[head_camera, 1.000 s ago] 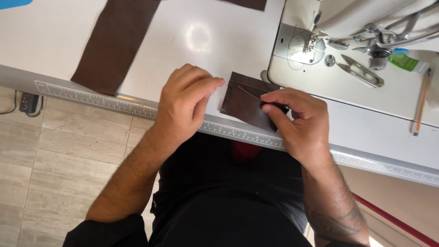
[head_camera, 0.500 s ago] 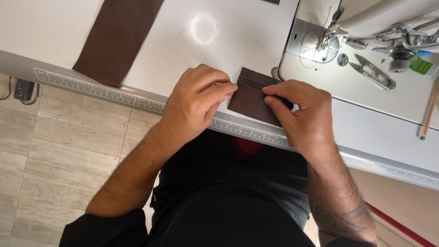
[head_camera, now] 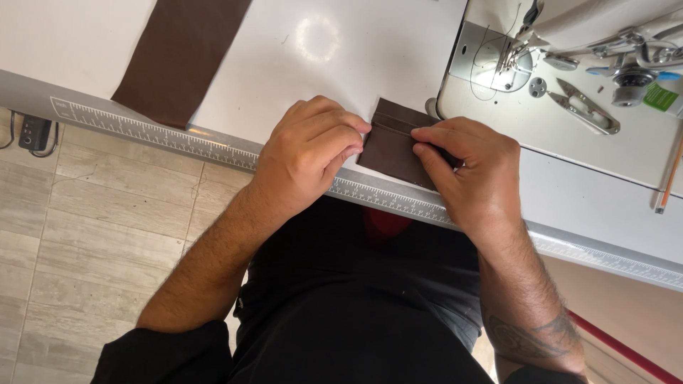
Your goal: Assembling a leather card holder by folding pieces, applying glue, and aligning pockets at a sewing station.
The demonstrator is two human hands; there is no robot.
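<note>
Right now we pinch a folded brown fabric piece [head_camera: 397, 146] at the sewing table's ruled edge [head_camera: 213, 151], left hand [head_camera: 307, 153] and right hand [head_camera: 466, 167] gripping opposite sides (crease apparently being set); next likely calls for steady pressure.

Count: two bare hands, left hand [head_camera: 306, 160] and right hand [head_camera: 473, 174]. Two pieces of dark brown material: one small folded rectangular piece [head_camera: 395, 146], one long flat strip [head_camera: 181, 57]. One white desk [head_camera: 341, 78] with one ruler scale along its front edge [head_camera: 178, 142]. One white sewing machine [head_camera: 569, 43]. One pair of metal thread snips [head_camera: 587, 108]. One pencil [head_camera: 670, 178].
</note>
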